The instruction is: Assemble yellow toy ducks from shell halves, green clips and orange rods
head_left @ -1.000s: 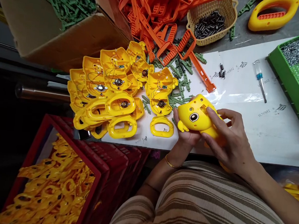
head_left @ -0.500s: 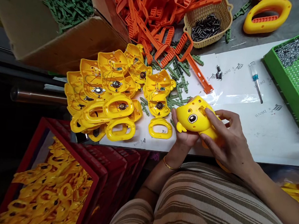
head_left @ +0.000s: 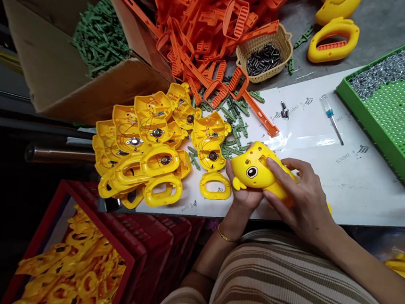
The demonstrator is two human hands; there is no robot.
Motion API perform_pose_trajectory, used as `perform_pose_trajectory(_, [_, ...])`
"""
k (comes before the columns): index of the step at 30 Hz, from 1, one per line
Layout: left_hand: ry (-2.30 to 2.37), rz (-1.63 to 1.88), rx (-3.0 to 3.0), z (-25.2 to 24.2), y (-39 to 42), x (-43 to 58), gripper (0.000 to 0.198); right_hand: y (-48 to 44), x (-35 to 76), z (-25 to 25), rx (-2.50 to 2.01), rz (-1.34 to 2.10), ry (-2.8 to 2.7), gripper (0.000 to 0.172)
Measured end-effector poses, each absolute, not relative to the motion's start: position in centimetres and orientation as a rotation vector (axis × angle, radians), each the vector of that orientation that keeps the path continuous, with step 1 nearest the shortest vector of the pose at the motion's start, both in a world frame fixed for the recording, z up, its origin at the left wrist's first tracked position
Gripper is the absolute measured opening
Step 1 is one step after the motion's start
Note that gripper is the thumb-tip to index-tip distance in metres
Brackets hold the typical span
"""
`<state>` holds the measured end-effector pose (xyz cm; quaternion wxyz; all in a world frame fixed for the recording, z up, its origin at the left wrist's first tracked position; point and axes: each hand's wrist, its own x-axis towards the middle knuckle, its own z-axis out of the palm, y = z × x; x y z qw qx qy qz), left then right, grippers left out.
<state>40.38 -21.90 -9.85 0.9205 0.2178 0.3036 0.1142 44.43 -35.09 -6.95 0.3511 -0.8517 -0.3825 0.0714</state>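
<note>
Both my hands hold a yellow toy body [head_left: 254, 168] with a cartoon eye, at the front edge of the white table sheet [head_left: 362, 185]. My left hand [head_left: 243, 197] cups it from below, fingers closed round its underside. My right hand [head_left: 303, 198] grips it from above, with the forefinger pressed on its top near a slot. A pile of open yellow toy halves [head_left: 146, 142] with wires and round speakers lies just to the left.
Behind lie orange plastic strips [head_left: 206, 29], green pegs [head_left: 238, 122], a cardboard box of green pegs [head_left: 98, 43], a small basket of dark springs [head_left: 263, 58], a screwdriver [head_left: 331, 118] and a green tray of screws [head_left: 394, 102]. A red crate of yellow parts [head_left: 72, 263] stands below left.
The view has shifted, so everything sits slightly lower and further left in the picture. Both hands keep the same hold on the yellow toy body.
</note>
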Motion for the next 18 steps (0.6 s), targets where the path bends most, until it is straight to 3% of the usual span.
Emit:
perform_pose_trajectory(13, [0.664, 0.264, 0.389, -9.87, -22.02, 41.01, 0.055, -35.44, 45.28, -6.52, -2.138, 0.219, -0.952, 0.069])
perform_pose_trajectory(18, [0.648, 0.271, 0.358, -10.40, -21.98, 40.64, 0.060, -35.43, 44.78, -6.74, -2.144, 0.197, -0.967, 0.071])
